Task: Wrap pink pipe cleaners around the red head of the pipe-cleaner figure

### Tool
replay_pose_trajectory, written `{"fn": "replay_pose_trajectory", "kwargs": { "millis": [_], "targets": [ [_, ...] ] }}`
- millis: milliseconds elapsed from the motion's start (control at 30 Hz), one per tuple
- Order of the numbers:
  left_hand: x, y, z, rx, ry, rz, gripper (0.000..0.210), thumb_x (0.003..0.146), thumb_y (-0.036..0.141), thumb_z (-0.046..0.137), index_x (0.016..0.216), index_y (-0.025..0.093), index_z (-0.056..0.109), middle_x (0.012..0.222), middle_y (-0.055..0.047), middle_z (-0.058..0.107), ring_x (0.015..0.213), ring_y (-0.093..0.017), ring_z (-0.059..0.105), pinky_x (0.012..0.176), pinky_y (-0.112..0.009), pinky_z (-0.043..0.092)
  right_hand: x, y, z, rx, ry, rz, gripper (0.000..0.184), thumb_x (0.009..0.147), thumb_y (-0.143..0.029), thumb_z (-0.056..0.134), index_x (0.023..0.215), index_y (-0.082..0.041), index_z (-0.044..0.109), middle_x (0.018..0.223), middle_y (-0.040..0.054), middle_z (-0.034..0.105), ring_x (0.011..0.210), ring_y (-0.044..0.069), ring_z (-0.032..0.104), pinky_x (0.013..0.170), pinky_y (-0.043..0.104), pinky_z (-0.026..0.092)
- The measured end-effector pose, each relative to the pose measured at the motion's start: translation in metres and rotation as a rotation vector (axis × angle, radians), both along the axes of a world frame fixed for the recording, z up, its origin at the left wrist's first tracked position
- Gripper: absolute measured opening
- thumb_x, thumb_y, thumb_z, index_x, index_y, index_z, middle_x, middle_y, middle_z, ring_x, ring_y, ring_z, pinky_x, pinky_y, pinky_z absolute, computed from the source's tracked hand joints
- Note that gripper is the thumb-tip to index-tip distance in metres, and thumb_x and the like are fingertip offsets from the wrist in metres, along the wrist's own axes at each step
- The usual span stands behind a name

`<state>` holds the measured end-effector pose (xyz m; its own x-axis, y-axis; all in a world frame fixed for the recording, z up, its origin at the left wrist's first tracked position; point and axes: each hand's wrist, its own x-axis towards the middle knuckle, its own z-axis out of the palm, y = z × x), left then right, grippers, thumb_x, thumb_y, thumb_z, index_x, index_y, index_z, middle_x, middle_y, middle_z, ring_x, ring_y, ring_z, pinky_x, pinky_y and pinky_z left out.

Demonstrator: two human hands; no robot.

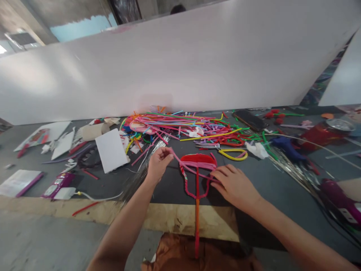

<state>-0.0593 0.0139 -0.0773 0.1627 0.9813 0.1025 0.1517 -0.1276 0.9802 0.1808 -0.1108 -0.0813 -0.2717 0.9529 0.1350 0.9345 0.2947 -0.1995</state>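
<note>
Head view: the left hand (158, 162) pinches the end of a pink fuzzy pipe cleaner (194, 165) stretched across the red looped pipe-cleaner frame on its long stem (197, 177); the right hand (235, 186) presses flat, fingers spread, on the frame's right edge, gripping nothing, with the tangled pile of coloured pipe cleaners (183, 128) just behind the frame

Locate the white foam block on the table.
Head view, left of centre: the white foam block lies on the dark table, left of the left hand, beside the pile of pipe cleaners and below a cardboard roll.
</note>
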Motion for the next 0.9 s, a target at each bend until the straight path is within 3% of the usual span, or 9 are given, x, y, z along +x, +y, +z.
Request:
{"fn": "replay_pose_trajectory", "kwargs": {
  "millis": [100, 233, 367, 533, 667, 800, 900],
  "targets": [
    [0.003, -0.001, -0.005, -0.095, -0.159, -0.032, 0.016, 0.068, 0.025, 0.064, 0.08, 0.016, 0.058, 0.068, 0.003, 0.058, 0.063, -0.009, 0.055, 0.064, -0.022, 0.046, 0.014, 0.0, 0.0, -0.113, -0.045, -0.047, 0.013, 0.085, -0.03, 0.056, 0.09, -0.022, 0.064, 0.088, 0.0049, 0.065, 0.084, 0.022, 0.058, 0.072, 0.033, 0.042],
    [0.004, -0.003, -0.009, -0.151, -0.037, -0.138, 0.022, 0.069, 0.024, 0.064, 0.089, 0.016, 0.061, 0.081, -0.001, 0.065, 0.074, -0.013, 0.061, 0.069, -0.026, 0.05, 0.018, 0.006, -0.002, -0.19, -0.022, -0.1, 0.016, 0.089, -0.027, 0.047, 0.086, -0.024, 0.063, 0.084, 0.0019, 0.066, 0.078, 0.018, 0.062, 0.064, 0.027, 0.04],
    [0.002, -0.006, -0.012, 0.012, 0.267, -0.249, 0.02, 0.08, 0.027, 0.056, 0.093, 0.016, 0.066, 0.099, -0.007, 0.068, 0.086, -0.017, 0.064, 0.078, -0.03, 0.05, 0.021, 0.021, -0.001, -0.215, 0.064, -0.252, 0.017, 0.088, -0.032, 0.047, 0.086, -0.027, 0.063, 0.079, -0.0017, 0.07, 0.068, 0.016, 0.063, 0.055, 0.025, 0.036],
    [0.002, -0.008, -0.017, 0.268, 0.428, -0.378, 0.024, 0.088, 0.031, 0.049, 0.088, 0.019, 0.069, 0.099, -0.006, 0.069, 0.093, -0.017, 0.063, 0.084, -0.03, 0.049, 0.033, 0.043, 0.006, -0.171, 0.2, -0.392, 0.017, 0.082, -0.034, 0.051, 0.084, -0.026, 0.066, 0.077, -0.0004, 0.071, 0.065, 0.018, 0.063, 0.052, 0.026, 0.036],
    [0.003, -0.008, -0.021, 0.454, 0.498, -0.388, 0.021, 0.087, 0.031, 0.052, 0.096, 0.021, 0.069, 0.101, -0.007, 0.068, 0.097, -0.017, 0.061, 0.088, -0.033, 0.048, 0.047, 0.047, 0.005, -0.347, 0.599, -0.299, 0.02, 0.077, -0.037, 0.056, 0.085, -0.022, 0.066, 0.072, 0.0018, 0.069, 0.06, 0.016, 0.062, 0.054, 0.026, 0.042],
    [0.006, -0.005, -0.026, 0.617, 0.49, -0.423, 0.018, 0.087, 0.027, 0.053, 0.095, 0.019, 0.068, 0.115, -0.009, 0.064, 0.117, -0.021, 0.052, 0.099, -0.04, 0.043, 0.056, 0.044, -0.002, -0.494, 1.1, -0.234, 0.035, 0.072, -0.045, 0.065, 0.095, -0.018, 0.064, 0.086, 0.0074, 0.07, 0.072, 0.018, 0.064, 0.054, 0.025, 0.045],
    [0.009, -0.001, -0.031, 0.646, 0.468, -0.486, 0.019, 0.088, 0.024, 0.051, 0.097, 0.018, 0.066, 0.116, -0.01, 0.065, 0.123, -0.02, 0.048, 0.102, -0.04, 0.042, 0.05, 0.044, -0.009, -0.456, 1.161, -0.269, 0.038, 0.073, -0.046, 0.064, 0.097, -0.017, 0.064, 0.084, 0.0079, 0.069, 0.072, 0.018, 0.064, 0.054, 0.026, 0.046]
  ]
}}
